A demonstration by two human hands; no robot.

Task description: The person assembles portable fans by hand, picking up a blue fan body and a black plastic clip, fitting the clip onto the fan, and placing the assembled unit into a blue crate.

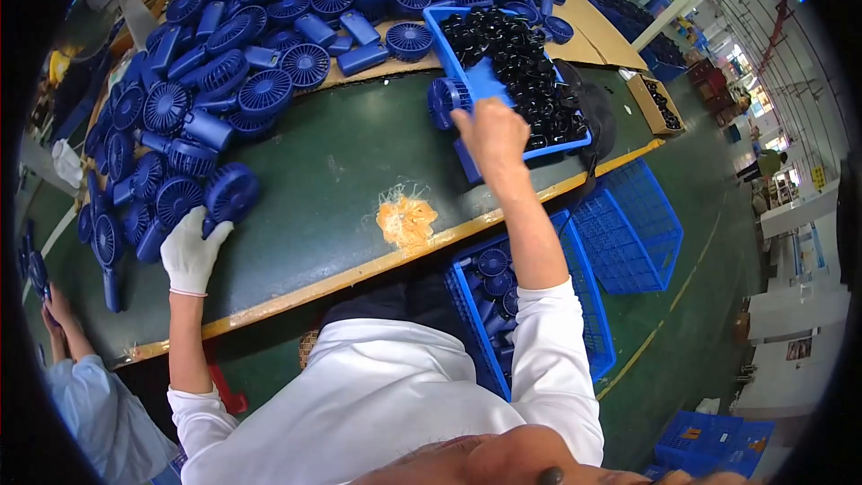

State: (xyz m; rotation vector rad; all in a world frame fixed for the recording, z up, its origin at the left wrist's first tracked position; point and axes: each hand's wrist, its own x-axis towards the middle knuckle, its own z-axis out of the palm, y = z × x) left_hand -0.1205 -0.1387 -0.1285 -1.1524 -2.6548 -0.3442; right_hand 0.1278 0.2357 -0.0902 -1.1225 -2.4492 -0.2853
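Observation:
My left hand (189, 254), in a white glove, is closed round the handle of a dark blue handheld fan (232, 192) at the left of the table. Many similar fans lie heaped just beyond it. My bare right hand (493, 136) is over the near left edge of a light blue tray (489, 83) with its fingers curled. Whatever is in those fingers is hidden. Its thumb reaches toward another blue fan (446, 102) beside the tray's left side. Small glossy black parts (512, 54) fill much of the tray.
A pile of blue fans (332, 4) covers the far side on cardboard. An orange-yellow patch (406, 220) marks the green table. Below its edge stand a blue crate of fans (489, 305) and another crate (628, 224). A co-worker's hands (59, 310) are at far left.

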